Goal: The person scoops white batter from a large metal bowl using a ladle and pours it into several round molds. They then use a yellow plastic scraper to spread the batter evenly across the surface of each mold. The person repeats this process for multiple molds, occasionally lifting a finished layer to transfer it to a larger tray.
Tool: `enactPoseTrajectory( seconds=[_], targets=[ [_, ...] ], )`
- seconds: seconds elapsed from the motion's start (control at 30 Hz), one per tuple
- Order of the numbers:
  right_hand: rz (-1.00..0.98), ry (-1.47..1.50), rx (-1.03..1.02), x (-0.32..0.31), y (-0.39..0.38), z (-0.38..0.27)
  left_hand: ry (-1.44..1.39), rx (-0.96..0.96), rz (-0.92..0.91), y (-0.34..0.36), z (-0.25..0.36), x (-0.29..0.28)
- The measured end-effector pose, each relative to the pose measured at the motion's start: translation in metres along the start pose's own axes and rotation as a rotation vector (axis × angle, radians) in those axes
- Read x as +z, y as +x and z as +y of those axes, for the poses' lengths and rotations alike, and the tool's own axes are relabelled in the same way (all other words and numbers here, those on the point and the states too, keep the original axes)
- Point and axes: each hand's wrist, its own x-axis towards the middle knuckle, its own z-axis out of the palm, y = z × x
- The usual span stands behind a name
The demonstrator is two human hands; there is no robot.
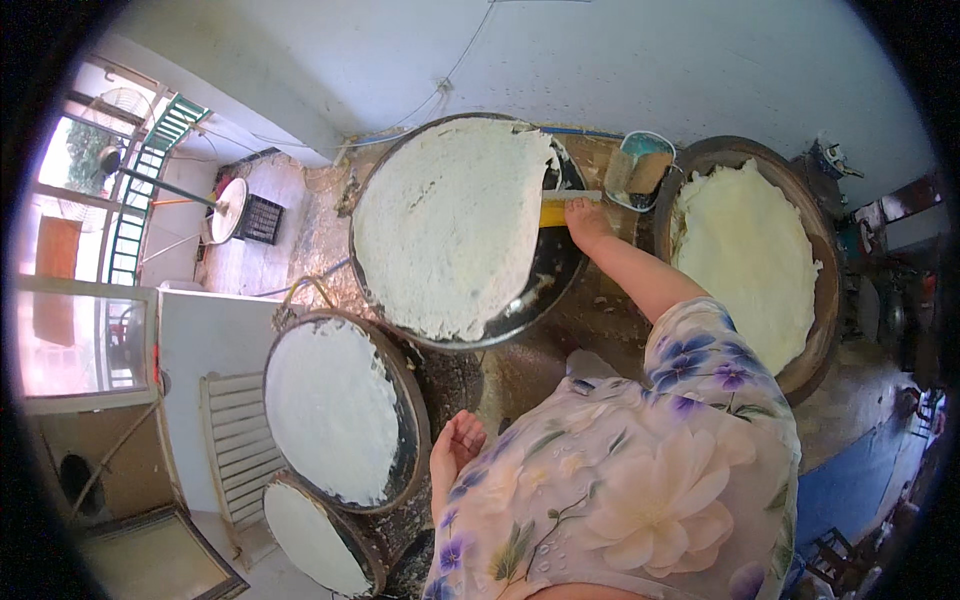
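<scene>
My right hand [588,222] grips a yellow scraper with a pale straight edge [552,208] at the right side of the big round griddle [535,305]. A wide white batter sheet [440,225] covers most of that griddle, torn and ragged along its right edge, where dark metal shows. My left hand [458,440] is empty, palm partly visible and fingers loosely curled apart, beside the lower-left griddle [410,455], which carries another white sheet [330,410].
A griddle [742,160] with a cream-coloured sheet [740,270] stands at right. A small tub [650,170] sits between griddles by the wall. A fourth griddle [365,565] is at lower left. A hose [300,290], a radiator [240,450], a window and a green ladder [140,200] are leftward.
</scene>
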Motion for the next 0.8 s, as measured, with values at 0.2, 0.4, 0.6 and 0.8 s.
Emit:
enactPoseTrajectory(
  seconds=[0.2, 0.4, 0.6, 0.8],
  targets=[
    [-0.021, 0.051, 0.074, 0.021, 0.085, 0.036, 0.014, -0.090, 0.072, 0.027, 0.010, 0.046],
    [-0.104, 0.221, 0.141, 0.011, 0.175, 0.066, -0.042, -0.058, 0.175, 0.038, 0.014, 0.064],
    [0.125, 0.638, 0.462, -0.019, 0.180, 0.082, 0.006, 0.037, 0.022, 0.065, 0.028, 0.060],
    [0.070, 0.789, 0.368, -0.016, 0.102, 0.100, 0.187, 0.286, 0.529, 0.150, 0.061, 0.017]
  ],
)
